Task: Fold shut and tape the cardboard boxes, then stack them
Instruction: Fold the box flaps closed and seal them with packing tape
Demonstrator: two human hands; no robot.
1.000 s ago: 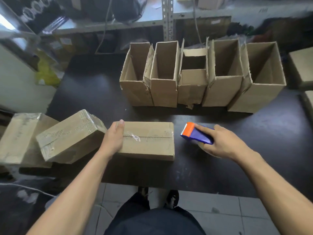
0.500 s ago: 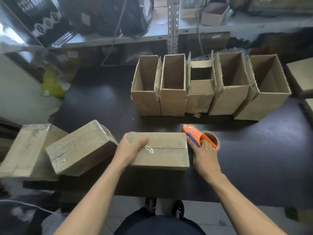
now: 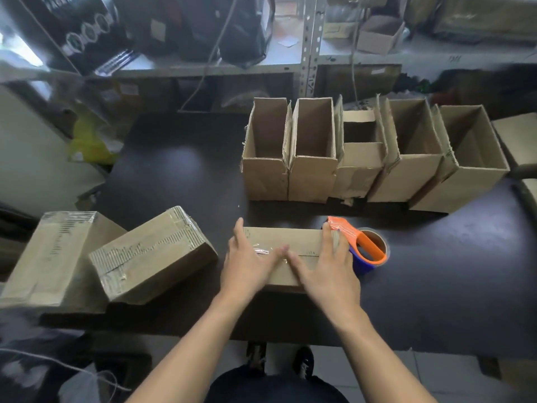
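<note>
Both hands lie flat on the closed box (image 3: 290,242), left hand (image 3: 247,263) and right hand (image 3: 325,266), fingers spread. The tape roller (image 3: 363,248) sits at 3 o'clock, just beside it.

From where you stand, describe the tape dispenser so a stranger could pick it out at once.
Start at the dark table and find the closed box under both hands at its near edge. Against that box's right end lies the tape dispenser. It is the only orange and blue thing among brown cardboard.
</note>
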